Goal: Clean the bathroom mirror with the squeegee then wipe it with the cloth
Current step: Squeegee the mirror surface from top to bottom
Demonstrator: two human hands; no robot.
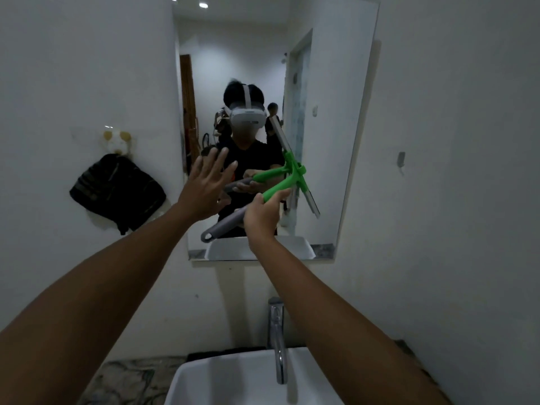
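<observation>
The bathroom mirror [330,83] hangs on the white wall above the sink. My right hand [263,214] grips the squeegee [280,187] at the join of its grey handle and green neck. Its blade is tilted and lies against the glass in the mirror's lower right part. My left hand [206,185] is raised in front of the mirror's lower left, palm toward the glass, fingers spread, holding nothing. A dark cloth [117,191] hangs on a wall hook left of the mirror.
A white basin [210,384] with a chrome tap [277,340] sits directly below my arms, on a marbled counter [125,381]. A small hook [401,159] is on the wall to the right. The mirror reflects me, another person behind, and a doorway.
</observation>
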